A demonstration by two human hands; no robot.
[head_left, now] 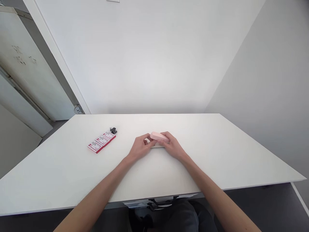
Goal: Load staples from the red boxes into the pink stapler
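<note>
One pink block (pixel 159 136), held between the hands, mid-table, about centred left to right. Long axis runs mostly left-right, slanted: left end farther from the person, right end a bit nearer. Cannot tell which end is its front.

Right hand (pixel 172 145): grip narrow, holding the block's right part, fingers behind, thumb on the near side. Left hand (pixel 142 145): fingers curled, thumb and fingertips at the block's left end; cannot tell if this grip holds anything. Pale strip (pixel 158 146) just below the block, partly hidden by both hands, long axis left-right; contact with block unclear.

Farther left on the white table (pixel 205 158): red-and-white cards (pixel 101 142), a row of three panels, set diagonally, far end to the right. Black clip (pixel 113 130) right by that far end. White wall (pixel 149 58) behind.
</note>
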